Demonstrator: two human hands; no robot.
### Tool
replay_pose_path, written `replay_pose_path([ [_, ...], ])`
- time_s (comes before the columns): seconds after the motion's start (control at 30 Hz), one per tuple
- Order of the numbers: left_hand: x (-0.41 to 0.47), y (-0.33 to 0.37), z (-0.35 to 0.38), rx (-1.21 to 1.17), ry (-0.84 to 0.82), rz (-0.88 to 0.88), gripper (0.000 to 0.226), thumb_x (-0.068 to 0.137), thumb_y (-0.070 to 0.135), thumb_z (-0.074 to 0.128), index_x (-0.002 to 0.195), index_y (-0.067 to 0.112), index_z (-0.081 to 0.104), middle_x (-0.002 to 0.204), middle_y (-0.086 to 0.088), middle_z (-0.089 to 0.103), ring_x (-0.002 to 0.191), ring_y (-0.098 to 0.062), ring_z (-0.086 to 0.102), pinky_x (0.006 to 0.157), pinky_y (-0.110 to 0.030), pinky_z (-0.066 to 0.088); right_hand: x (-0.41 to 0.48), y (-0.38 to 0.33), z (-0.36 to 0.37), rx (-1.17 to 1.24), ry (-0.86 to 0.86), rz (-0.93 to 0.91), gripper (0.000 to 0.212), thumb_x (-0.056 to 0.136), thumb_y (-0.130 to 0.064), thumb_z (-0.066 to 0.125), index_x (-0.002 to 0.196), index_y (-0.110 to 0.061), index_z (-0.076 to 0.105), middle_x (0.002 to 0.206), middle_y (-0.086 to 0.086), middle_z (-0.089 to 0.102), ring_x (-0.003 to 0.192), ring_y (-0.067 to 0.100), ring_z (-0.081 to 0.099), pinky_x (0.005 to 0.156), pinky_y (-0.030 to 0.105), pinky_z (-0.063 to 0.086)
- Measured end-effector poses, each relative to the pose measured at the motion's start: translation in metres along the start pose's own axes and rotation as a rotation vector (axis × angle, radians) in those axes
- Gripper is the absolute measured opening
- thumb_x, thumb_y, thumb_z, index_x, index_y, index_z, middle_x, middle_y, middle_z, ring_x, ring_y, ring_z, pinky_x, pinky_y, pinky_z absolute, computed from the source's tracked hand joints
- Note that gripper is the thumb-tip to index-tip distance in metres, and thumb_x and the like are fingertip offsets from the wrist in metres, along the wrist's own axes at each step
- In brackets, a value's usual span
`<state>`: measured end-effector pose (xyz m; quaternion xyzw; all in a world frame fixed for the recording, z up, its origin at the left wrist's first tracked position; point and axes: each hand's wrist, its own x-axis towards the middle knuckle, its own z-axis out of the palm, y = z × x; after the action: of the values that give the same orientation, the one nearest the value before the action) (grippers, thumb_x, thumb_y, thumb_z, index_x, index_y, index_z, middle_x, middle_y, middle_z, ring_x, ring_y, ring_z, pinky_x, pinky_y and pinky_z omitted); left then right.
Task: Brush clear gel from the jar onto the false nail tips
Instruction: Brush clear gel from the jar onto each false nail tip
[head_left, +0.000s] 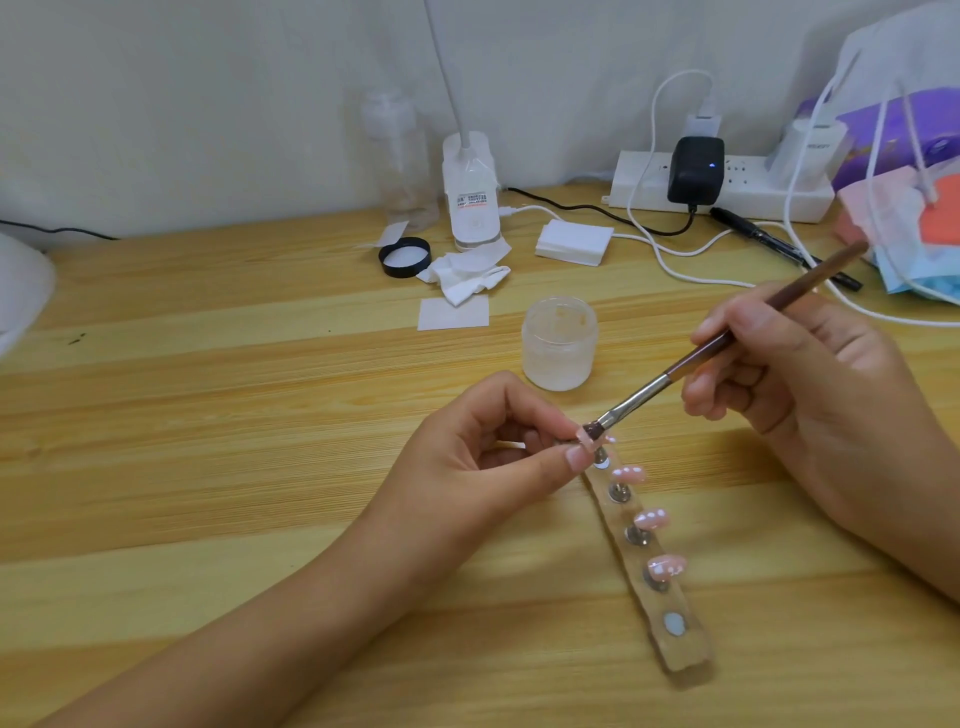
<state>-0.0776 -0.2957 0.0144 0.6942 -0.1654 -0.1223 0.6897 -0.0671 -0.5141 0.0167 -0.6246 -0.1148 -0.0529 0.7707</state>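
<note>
Now, left hand (483, 457): thumb and forefinger pinch a pink nail tip (586, 440) at the far end of the holder strip; the other fingers are curled under; whether the grip is on the tip itself or on its mount cannot be told
Right hand (810, 379): holds the brush (691, 358) like a pen, fingers closed round the brown handle just above the metal ferrule
Brush: slants down to the left, its dark bristles touching the top of the pinched nail tip
Holder strip (685, 660): clear, lying flat on the table (208, 415), running from the left fingertips towards the near right; metal studs sit along it and a pale round pad is near its close end
Other nail tips (651, 519): three pink ones in a row on the strip, each beside a stud, glossy
Jar (560, 343): frosted and clear, open, upright on the table just beyond the two hands, between them
Black lid (405, 256): lies upside down farther back to the left, well apart from the jar
Wipes (467, 275): one crumpled beside the lid, one flat square nearer the jar
Pad stack (574, 242): white, behind the jar
Back edge: a clear bottle (402, 156), a white lamp base (471, 197), and a power strip (727, 195) with a black adapter and white cables
</note>
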Motion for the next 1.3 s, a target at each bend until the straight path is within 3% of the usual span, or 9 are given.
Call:
replay_pose_path([
  [0.13,0.0001,0.0,0.0004,-0.009,0.005,0.001,0.015,0.073,0.015,0.074,0.072,0.029,0.068,0.079,-0.001,0.064,0.072,-0.005,0.057,0.067,-0.016,0.048,0.0018,0.0013,-0.0016,-0.023,0.062,0.008,0.018,0.085,-0.038,0.068,0.075,-0.024,0.074,0.059,0.002,0.066,0.054,0.013,0.061,0.055,0.019,0.05],
  [0.27,-0.0002,-0.001,0.0003,-0.02,0.006,0.011,0.014,0.074,0.015,0.075,0.073,0.027,0.067,0.077,0.001,0.061,0.07,-0.005,0.056,0.067,-0.015,0.048,0.0053,0.0027,-0.0061,0.025,0.177,0.015,0.03,0.092,-0.025,0.054,0.07,-0.024,0.074,0.057,-0.002,0.064,0.053,0.01,0.059,0.056,0.018,0.05],
  [0.37,-0.0005,-0.0019,-0.0001,-0.011,0.0,0.016,0.014,0.074,0.015,0.075,0.074,0.026,0.068,0.079,0.002,0.063,0.071,-0.005,0.057,0.068,-0.015,0.048,0.0047,0.0016,-0.0052,0.064,0.134,0.038,0.03,0.093,-0.027,0.054,0.071,-0.023,0.074,0.058,-0.001,0.067,0.053,0.01,0.061,0.055,0.018,0.051],
  [0.43,-0.0002,-0.0022,-0.0003,-0.004,-0.003,0.025,0.015,0.074,0.013,0.075,0.075,0.026,0.069,0.078,0.007,0.067,0.072,-0.003,0.058,0.068,-0.013,0.048,0.0024,0.0009,-0.0021,0.057,0.062,0.045,0.025,0.091,-0.035,0.064,0.072,-0.022,0.075,0.058,0.002,0.068,0.051,0.012,0.062,0.054,0.018,0.051],
  [0.53,0.0001,-0.0024,-0.0004,-0.006,-0.018,0.037,0.018,0.076,0.008,0.073,0.075,0.025,0.068,0.076,0.013,0.069,0.071,0.002,0.059,0.067,-0.011,0.047,-0.0002,-0.0002,0.0005,0.041,-0.013,0.04,0.027,0.076,-0.05,0.071,0.075,-0.023,0.075,0.06,0.003,0.069,0.052,0.013,0.064,0.054,0.018,0.052],
  [0.63,-0.0006,-0.0028,-0.0005,-0.005,-0.023,0.049,0.019,0.076,0.005,0.072,0.076,0.024,0.067,0.075,0.014,0.069,0.071,0.003,0.06,0.067,-0.009,0.047,-0.0006,-0.0005,0.0004,0.04,-0.021,0.032,0.029,0.075,-0.053,0.072,0.077,-0.024,0.075,0.062,0.004,0.071,0.053,0.013,0.066,0.055,0.018,0.053],
  [0.87,-0.0001,-0.0024,0.0,-0.01,-0.018,0.041,0.019,0.076,0.005,0.072,0.076,0.023,0.067,0.075,0.013,0.068,0.07,0.002,0.059,0.067,-0.011,0.047,-0.0007,-0.0007,0.0024,0.013,-0.009,0.04,0.026,0.077,-0.049,0.07,0.078,-0.024,0.075,0.062,0.005,0.07,0.054,0.014,0.066,0.055,0.019,0.053],
  [1.13,-0.0009,-0.002,0.0004,-0.002,0.004,0.023,0.012,0.074,0.015,0.075,0.077,0.024,0.068,0.074,0.011,0.064,0.069,-0.001,0.058,0.067,-0.013,0.047,0.0045,0.001,-0.0015,0.006,0.154,0.093,0.022,0.082,-0.036,0.061,0.07,-0.022,0.072,0.057,0.002,0.065,0.049,0.011,0.058,0.052,0.017,0.049],
  [1.3,-0.0002,-0.0027,-0.0001,0.004,-0.003,0.022,0.016,0.074,0.013,0.074,0.075,0.028,0.068,0.077,0.011,0.066,0.071,-0.002,0.058,0.069,-0.013,0.048,0.0019,-0.0015,-0.0005,0.029,0.052,0.074,0.023,0.082,-0.042,0.065,0.072,-0.023,0.075,0.06,0.003,0.069,0.051,0.011,0.063,0.053,0.018,0.051],
])
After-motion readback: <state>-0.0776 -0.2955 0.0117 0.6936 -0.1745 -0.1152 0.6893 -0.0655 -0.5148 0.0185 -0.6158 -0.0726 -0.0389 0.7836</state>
